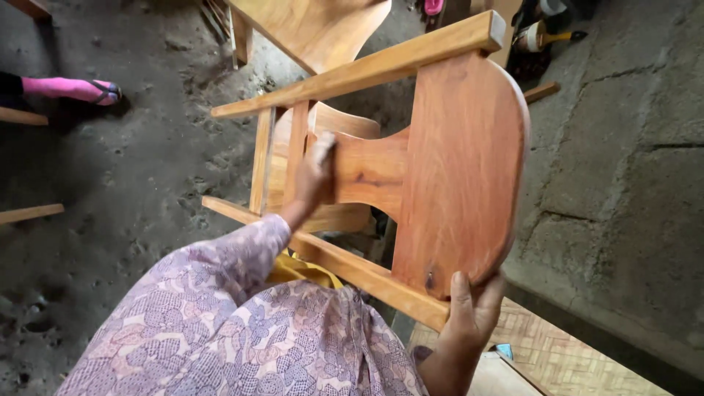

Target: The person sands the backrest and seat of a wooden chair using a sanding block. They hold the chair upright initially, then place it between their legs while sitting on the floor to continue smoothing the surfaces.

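Dusty concrete floor. Wooden chair reddish-coated at 3 o'clock, pale at 12; left hand clasps cloth, right hand grips rim.

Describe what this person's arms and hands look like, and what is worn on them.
The left arm wears a long loose sleeve of pale lilac fabric printed with small purple flowers, ending at the wrist. The left hand and right hand are bare: no gloves, and no rings or watch visible. The right forearm appears uncovered.
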